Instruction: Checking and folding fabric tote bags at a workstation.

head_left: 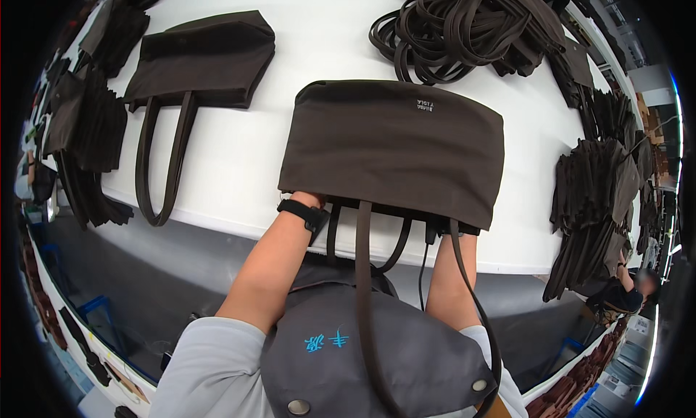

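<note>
A dark brown fabric tote bag (391, 146) lies in front of me on the white table, its opening toward me and its long handles (365, 273) hanging over my apron. My left hand (310, 198) reaches into the opening at the left corner; only its back edge near the wrist shows, below a black wrist strap (301, 213). Through the same opening at the right corner goes my right forearm (455, 273), and the bag covers my right hand. The fingers of both hands are hidden inside the bag.
Another brown tote (206, 59) lies at the left, handles toward me. A heap of bags with looped straps (464, 30) sits at the far right. Stacks of dark bags (87, 121) line the left edge, and more bags (591, 193) hang over the right edge. A person (620, 291) is beyond the right side.
</note>
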`<move>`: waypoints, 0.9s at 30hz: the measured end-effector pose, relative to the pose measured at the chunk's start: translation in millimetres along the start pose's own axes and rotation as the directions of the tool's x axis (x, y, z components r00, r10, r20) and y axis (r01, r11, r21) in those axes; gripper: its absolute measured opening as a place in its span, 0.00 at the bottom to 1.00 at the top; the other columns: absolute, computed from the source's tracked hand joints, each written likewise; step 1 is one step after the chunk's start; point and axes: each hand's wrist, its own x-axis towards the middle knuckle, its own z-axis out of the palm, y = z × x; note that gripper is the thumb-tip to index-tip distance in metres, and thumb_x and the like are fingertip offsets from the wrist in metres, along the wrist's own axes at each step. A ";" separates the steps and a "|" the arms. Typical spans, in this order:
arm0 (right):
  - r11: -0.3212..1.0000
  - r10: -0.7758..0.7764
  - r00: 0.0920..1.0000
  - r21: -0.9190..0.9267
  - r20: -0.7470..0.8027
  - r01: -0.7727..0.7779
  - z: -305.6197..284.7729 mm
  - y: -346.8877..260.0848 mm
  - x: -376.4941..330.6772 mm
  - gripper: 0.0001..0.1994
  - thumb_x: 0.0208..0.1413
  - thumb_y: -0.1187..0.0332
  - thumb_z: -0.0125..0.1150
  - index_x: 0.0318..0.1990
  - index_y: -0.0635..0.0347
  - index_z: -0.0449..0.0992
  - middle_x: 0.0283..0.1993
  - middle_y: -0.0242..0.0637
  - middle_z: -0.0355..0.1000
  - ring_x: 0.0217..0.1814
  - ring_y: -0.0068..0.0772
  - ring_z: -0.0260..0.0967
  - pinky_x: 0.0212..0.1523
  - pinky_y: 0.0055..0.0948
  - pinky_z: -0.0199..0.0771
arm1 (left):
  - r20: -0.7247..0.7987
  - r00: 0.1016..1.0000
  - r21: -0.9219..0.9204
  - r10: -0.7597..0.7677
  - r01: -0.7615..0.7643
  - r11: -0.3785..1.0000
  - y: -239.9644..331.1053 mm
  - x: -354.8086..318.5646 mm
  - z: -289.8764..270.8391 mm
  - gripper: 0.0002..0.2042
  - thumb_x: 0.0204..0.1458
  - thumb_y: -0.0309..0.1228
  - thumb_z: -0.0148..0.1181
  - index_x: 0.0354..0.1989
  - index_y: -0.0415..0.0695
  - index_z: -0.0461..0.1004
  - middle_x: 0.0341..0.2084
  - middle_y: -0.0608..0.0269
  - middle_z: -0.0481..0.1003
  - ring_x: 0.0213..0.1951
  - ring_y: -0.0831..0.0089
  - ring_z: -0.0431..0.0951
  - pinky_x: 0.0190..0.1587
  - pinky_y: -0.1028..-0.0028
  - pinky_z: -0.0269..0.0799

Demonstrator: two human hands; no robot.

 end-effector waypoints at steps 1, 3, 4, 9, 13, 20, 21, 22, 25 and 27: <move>1.000 0.009 1.000 -0.005 -0.015 -0.009 4.2 -2.3 3.2 0.13 0.55 0.67 0.58 0.43 0.68 0.74 0.39 0.48 0.74 0.28 0.50 0.74 0.32 0.41 0.74 | 0.010 1.000 -0.005 0.007 -0.007 1.000 6.7 -2.0 6.7 0.09 0.51 0.26 0.54 0.41 0.43 0.75 0.37 0.50 0.76 0.41 0.52 0.76 0.46 0.54 0.70; 1.000 0.025 0.999 -0.009 -0.036 -0.025 25.3 -11.1 6.1 0.13 0.55 0.67 0.58 0.43 0.68 0.74 0.39 0.48 0.74 0.28 0.50 0.73 0.32 0.41 0.74 | 0.027 1.000 -0.012 0.010 -0.010 1.000 7.3 -0.8 11.8 0.09 0.51 0.27 0.54 0.40 0.43 0.75 0.37 0.50 0.76 0.41 0.52 0.76 0.46 0.54 0.70; 1.000 0.024 0.999 -0.004 -0.035 -0.024 34.5 -15.0 9.5 0.13 0.55 0.67 0.58 0.43 0.68 0.74 0.39 0.48 0.74 0.28 0.50 0.73 0.32 0.41 0.74 | 0.030 1.000 -0.007 0.000 0.000 1.000 8.2 -3.1 12.9 0.09 0.51 0.27 0.54 0.40 0.43 0.75 0.37 0.50 0.76 0.41 0.52 0.76 0.46 0.54 0.70; 0.999 0.010 1.000 0.034 -0.023 -0.010 -1.5 1.5 -18.1 0.13 0.55 0.68 0.58 0.43 0.68 0.74 0.39 0.48 0.74 0.28 0.51 0.73 0.32 0.42 0.74 | 0.034 0.997 0.031 -0.062 0.061 0.998 -43.1 -26.1 -24.6 0.09 0.51 0.27 0.54 0.40 0.43 0.75 0.37 0.50 0.76 0.41 0.52 0.76 0.46 0.54 0.70; 0.998 0.002 0.999 0.064 -0.036 0.000 -18.7 -2.2 -95.7 0.13 0.55 0.68 0.58 0.43 0.68 0.74 0.39 0.49 0.74 0.28 0.52 0.73 0.31 0.42 0.74 | 0.041 0.995 0.064 -0.091 0.089 0.994 -41.0 -34.7 -21.9 0.09 0.51 0.27 0.54 0.40 0.43 0.75 0.37 0.50 0.76 0.41 0.52 0.76 0.46 0.54 0.70; 0.955 -0.058 0.985 -0.278 0.165 0.102 -14.0 -113.9 -90.2 0.10 0.53 0.75 0.53 0.43 0.66 0.75 0.40 0.54 0.73 0.44 0.55 0.71 0.50 0.40 0.71 | 0.397 0.911 0.097 -0.111 0.079 0.992 40.0 -85.9 -38.5 0.08 0.51 0.28 0.53 0.35 0.41 0.76 0.39 0.50 0.76 0.39 0.52 0.76 0.44 0.57 0.71; 0.973 -0.113 0.984 -0.186 0.141 0.138 -31.8 -116.0 -101.4 0.10 0.52 0.77 0.52 0.40 0.64 0.76 0.36 0.53 0.73 0.42 0.55 0.73 0.48 0.39 0.72 | 0.386 0.920 -0.028 -0.069 0.086 0.996 56.3 -97.3 -54.9 0.07 0.51 0.26 0.53 0.34 0.39 0.76 0.40 0.51 0.76 0.40 0.52 0.76 0.44 0.57 0.71; 0.972 0.076 0.997 -0.223 0.026 -0.068 -47.3 -122.3 -108.7 0.10 0.49 0.81 0.49 0.35 0.63 0.77 0.30 0.47 0.74 0.34 0.50 0.75 0.41 0.36 0.74 | 0.187 0.978 -0.070 0.089 -0.077 0.995 57.6 -111.6 -65.5 0.07 0.51 0.25 0.53 0.36 0.38 0.76 0.39 0.52 0.76 0.41 0.52 0.75 0.45 0.58 0.70; 0.912 0.336 0.858 -0.094 -0.388 -0.400 -90.5 -79.1 -103.9 0.09 0.53 0.83 0.47 0.32 0.66 0.76 0.28 0.40 0.76 0.33 0.30 0.75 0.37 0.26 0.73 | -0.170 0.984 0.093 -0.057 0.073 0.993 56.8 -130.5 -106.9 0.14 0.52 0.27 0.58 0.47 0.38 0.72 0.39 0.53 0.75 0.47 0.52 0.73 0.49 0.61 0.69; 0.928 0.319 0.850 -0.043 -0.420 -0.370 -91.4 -55.2 -85.2 0.18 0.61 0.70 0.55 0.55 0.69 0.68 0.46 0.46 0.73 0.44 0.33 0.72 0.42 0.28 0.73 | -0.310 0.892 -0.033 -0.329 0.336 0.941 34.4 -123.2 -107.8 0.18 0.53 0.31 0.59 0.51 0.38 0.69 0.40 0.51 0.75 0.49 0.52 0.73 0.50 0.63 0.69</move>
